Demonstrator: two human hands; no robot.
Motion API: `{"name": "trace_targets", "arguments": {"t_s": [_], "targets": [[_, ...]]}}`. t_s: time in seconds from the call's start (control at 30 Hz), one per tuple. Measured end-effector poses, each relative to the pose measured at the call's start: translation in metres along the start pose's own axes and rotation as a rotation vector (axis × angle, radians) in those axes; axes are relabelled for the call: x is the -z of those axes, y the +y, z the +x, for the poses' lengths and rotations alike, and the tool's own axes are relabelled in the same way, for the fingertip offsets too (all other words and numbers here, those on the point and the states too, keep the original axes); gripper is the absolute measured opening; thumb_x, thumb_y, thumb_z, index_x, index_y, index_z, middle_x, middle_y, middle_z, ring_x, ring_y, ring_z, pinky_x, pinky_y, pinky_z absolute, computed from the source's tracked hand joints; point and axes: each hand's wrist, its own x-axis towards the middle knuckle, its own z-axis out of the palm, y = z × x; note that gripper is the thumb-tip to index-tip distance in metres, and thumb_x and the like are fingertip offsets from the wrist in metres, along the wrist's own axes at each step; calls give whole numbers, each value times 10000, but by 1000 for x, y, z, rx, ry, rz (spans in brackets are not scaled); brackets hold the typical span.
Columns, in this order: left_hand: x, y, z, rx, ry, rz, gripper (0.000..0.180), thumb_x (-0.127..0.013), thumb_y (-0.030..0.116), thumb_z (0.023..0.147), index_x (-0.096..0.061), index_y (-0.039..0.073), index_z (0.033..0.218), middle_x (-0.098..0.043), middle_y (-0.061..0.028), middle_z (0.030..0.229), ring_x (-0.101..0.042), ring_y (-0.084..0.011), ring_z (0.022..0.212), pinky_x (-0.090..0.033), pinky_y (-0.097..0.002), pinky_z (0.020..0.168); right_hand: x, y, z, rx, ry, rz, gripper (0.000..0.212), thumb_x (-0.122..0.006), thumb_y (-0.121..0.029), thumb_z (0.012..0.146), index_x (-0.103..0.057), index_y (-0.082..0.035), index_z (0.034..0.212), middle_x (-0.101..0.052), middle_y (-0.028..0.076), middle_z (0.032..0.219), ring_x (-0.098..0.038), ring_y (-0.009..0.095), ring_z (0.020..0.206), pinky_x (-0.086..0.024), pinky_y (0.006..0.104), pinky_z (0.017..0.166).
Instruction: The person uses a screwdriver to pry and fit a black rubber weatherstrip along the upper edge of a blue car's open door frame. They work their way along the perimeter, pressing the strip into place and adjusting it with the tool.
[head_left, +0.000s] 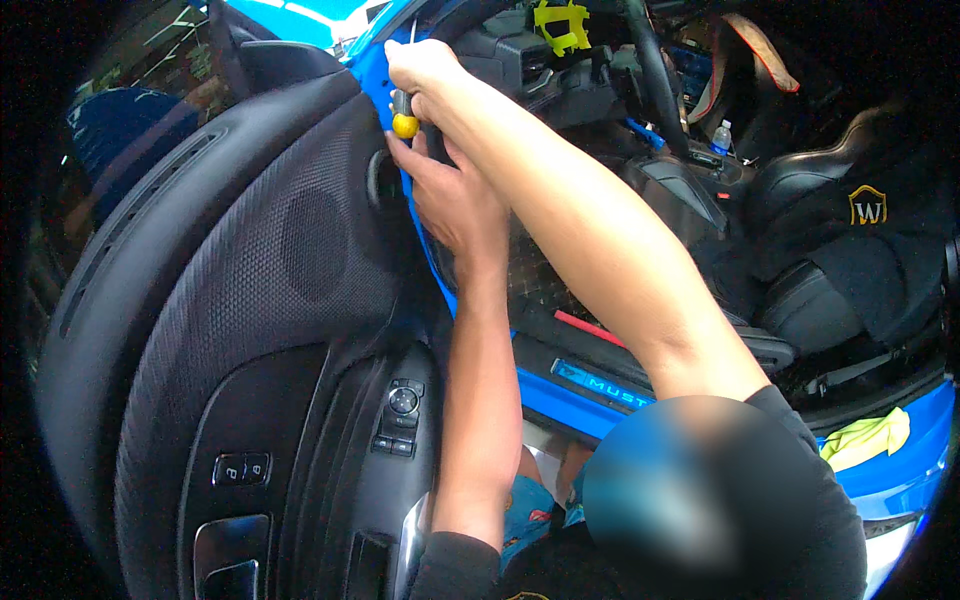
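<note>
At the top of the gap between the car door and the blue body, my right hand (425,72) is closed around a screwdriver. Its rounded yellow and black handle (405,126) shows below the fist, and a thin shaft points upward past it. Just underneath, my left hand (455,205) reaches up with fingers stretched and apart, close to the handle's yellow end and beside the blue door edge. Whether its fingertips touch the handle or the blue metal I cannot tell. The black door panel (290,230) stands open to the left of both hands.
Window switches (398,425) sit on the door armrest. Inside the car are a steering wheel (650,75), black seats, a small bottle (721,138) and yellow-green tape (562,26) on the dash. A red strip (588,326) lies near the sill; a yellow-green cloth (868,438) rests farther right.
</note>
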Motion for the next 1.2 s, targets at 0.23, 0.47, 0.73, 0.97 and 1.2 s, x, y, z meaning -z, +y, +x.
{"name": "trace_targets", "arguments": {"t_s": [0.23,0.47,0.73,0.97,1.2], "targets": [[-17,3,15,-149,157,-41,659,-619,171,986,-237,-20,1487,-598,-347,1244,-571,-488,1221,-460,-517,1011,16,-10,7,-3,-307,163,398,-549,-373,1042,-556,17,1121,-582,140,951,-607,248,790,-563,421,732],[-15,1,25,-167,173,-51,344,-611,88,981,-483,-51,1268,-609,-288,1239,-611,-443,1166,-488,-466,981,34,-12,-19,-19,-308,163,420,-546,-381,1044,-572,22,1160,-576,123,994,-591,230,822,-560,392,756],[-22,-4,25,-54,185,-28,253,-562,201,1026,-506,-41,1075,-654,-261,909,-660,-449,833,-499,-506,709,53,8,-6,11,-487,180,433,-484,-398,1065,-598,17,1111,-590,140,1001,-598,291,947,-495,508,899],[-31,-32,37,690,-168,-908,517,-354,542,1071,-518,74,922,-380,16,551,-314,-108,394,-264,-266,358,75,21,-7,-15,-545,102,370,-431,-332,1085,-615,-16,1143,-681,155,1129,-608,299,1093,-431,544,1017],[-13,-41,53,1060,-541,-2065,466,-327,498,1068,-440,100,855,-307,38,570,-243,-81,405,-238,-238,334,79,29,-6,15,-748,246,305,-452,-256,1078,-612,-21,1190,-694,165,1185,-653,298,1125,-502,422,947]]}}
